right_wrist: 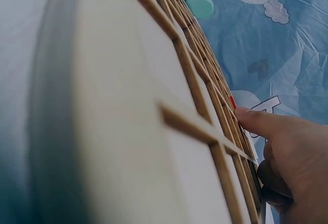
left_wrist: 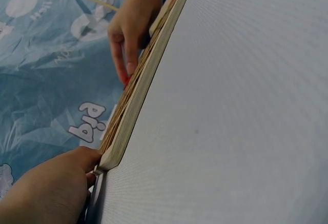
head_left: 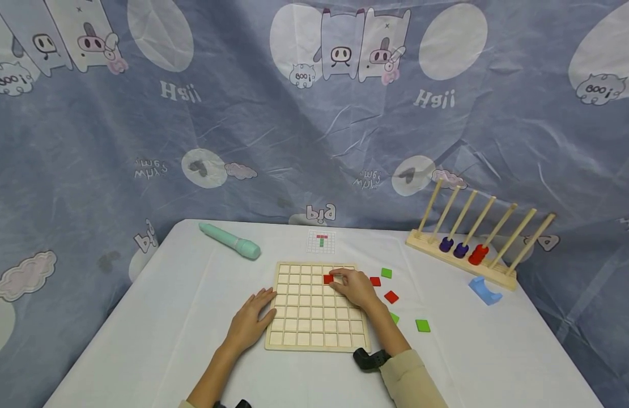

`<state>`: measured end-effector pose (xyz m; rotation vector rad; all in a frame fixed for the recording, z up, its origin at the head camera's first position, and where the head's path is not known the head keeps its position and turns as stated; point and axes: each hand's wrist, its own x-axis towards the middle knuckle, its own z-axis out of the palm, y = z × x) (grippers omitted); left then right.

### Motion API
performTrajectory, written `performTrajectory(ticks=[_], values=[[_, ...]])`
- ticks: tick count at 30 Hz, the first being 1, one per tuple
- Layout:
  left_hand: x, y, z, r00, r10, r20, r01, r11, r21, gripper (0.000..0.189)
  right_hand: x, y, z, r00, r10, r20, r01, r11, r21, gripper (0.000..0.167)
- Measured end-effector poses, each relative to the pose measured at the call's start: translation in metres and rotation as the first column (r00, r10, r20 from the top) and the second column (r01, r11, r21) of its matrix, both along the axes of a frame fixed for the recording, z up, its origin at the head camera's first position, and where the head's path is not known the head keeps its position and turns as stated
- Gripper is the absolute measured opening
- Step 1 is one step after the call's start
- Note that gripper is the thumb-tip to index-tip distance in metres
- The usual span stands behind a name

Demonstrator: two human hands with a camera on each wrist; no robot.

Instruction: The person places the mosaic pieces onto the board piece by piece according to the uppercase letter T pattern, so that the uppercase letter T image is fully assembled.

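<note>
A wooden grid board [head_left: 291, 339] with square compartments lies on the white table. My right hand [head_left: 355, 288] is over its upper right part, pinching a red square tile [head_left: 328, 279] between thumb and fingers. The left wrist view shows that red tile [left_wrist: 126, 82] under the fingertips of the right hand [left_wrist: 128, 32]. In the right wrist view the thumb [right_wrist: 246, 116] touches the tile's edge. Whether the tile lies flat in its compartment, I cannot tell. My left hand [head_left: 249, 320] rests against the board's left edge, fingers extended; its wrist view shows it [left_wrist: 51, 183] at the board's corner.
Right of the board lie red tiles [head_left: 391, 297] and green tiles [head_left: 423, 326], one partly behind my forearm. A pattern card [head_left: 321, 242] lies beyond the board. A green microphone-shaped object [head_left: 230, 240] is at back left; a peg stand with beads [head_left: 462, 258] and blue curved piece [head_left: 484, 290] at right.
</note>
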<state>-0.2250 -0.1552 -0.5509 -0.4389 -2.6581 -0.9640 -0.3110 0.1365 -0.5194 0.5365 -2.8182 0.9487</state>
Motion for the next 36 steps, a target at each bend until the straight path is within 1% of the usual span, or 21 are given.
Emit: performTrajectory(ticks=[4, 9, 13, 15, 20, 23, 25, 30, 36], values=[[0.0, 0.001, 0.0, 1.0, -0.008, -0.001, 0.008, 1.0, -0.001, 0.043, 0.003, 0.003, 0.001, 1.0, -0.007, 0.007, 0.007, 1.0, -0.008, 0.034], [0.0, 0.001, 0.0, 1.0, -0.012, -0.002, 0.012, 1.0, -0.001, 0.043, 0.007, 0.01, 0.001, 0.999, -0.029, 0.035, 0.03, 0.999, -0.035, 0.035], [0.0, 0.001, -0.002, 1.0, -0.007, 0.004, 0.007, 1.0, -0.003, 0.043, 0.009, 0.022, -0.001, 0.997, -0.054, 0.051, 0.057, 0.996, -0.068, 0.034], [0.0, 0.001, -0.002, 1.0, -0.011, -0.009, 0.011, 1.0, 0.003, 0.043, 0.01, 0.031, -0.003, 0.996, -0.065, 0.055, 0.07, 0.993, -0.092, 0.035], [0.001, 0.0, -0.003, 0.999, -0.016, -0.039, 0.017, 1.0, 0.007, 0.042, 0.014, 0.058, -0.004, 0.995, -0.097, 0.017, 0.098, 0.987, -0.124, 0.035], [0.001, -0.001, -0.001, 0.999, -0.013, -0.031, 0.013, 1.0, 0.006, 0.042, 0.016, 0.076, -0.002, 0.993, -0.119, -0.029, 0.114, 0.986, -0.125, 0.035], [0.001, -0.001, 0.0, 1.0, -0.012, -0.029, 0.012, 1.0, 0.007, 0.042, 0.018, 0.087, -0.001, 0.989, -0.142, -0.043, 0.135, 0.982, -0.131, 0.034], [0.002, 0.0, 0.002, 1.0, -0.012, -0.022, 0.012, 1.0, 0.01, 0.042, 0.02, 0.109, -0.001, 0.981, -0.193, -0.032, 0.186, 0.971, -0.148, 0.033], [0.002, 0.001, 0.002, 1.0, -0.016, -0.021, 0.017, 1.0, 0.013, 0.042, 0.021, 0.117, -0.001, 0.981, -0.192, -0.04, 0.184, 0.971, -0.151, 0.034]])
